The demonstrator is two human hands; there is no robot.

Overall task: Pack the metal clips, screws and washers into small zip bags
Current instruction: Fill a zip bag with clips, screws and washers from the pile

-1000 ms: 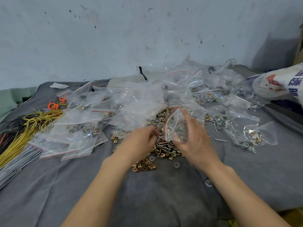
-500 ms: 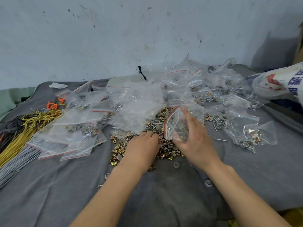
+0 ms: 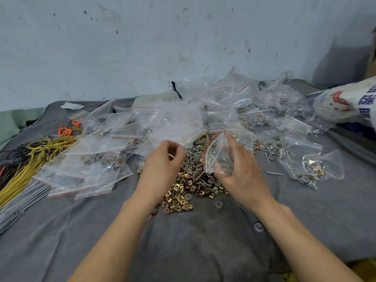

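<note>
Head view, right hand [image 3: 243,177] pinching zip bag [image 3: 216,152], left hand [image 3: 162,168] beside

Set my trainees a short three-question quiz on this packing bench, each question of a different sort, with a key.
1. Which hand holds the open bag? A left, B right, C both.
2. True or false: the yellow wires lie to the right of the clips.
3. Fill in: the bag's seal strip is ____ in colour.

Key
1. B, the right hand.
2. False, they lie to the left.
3. Red.
</note>
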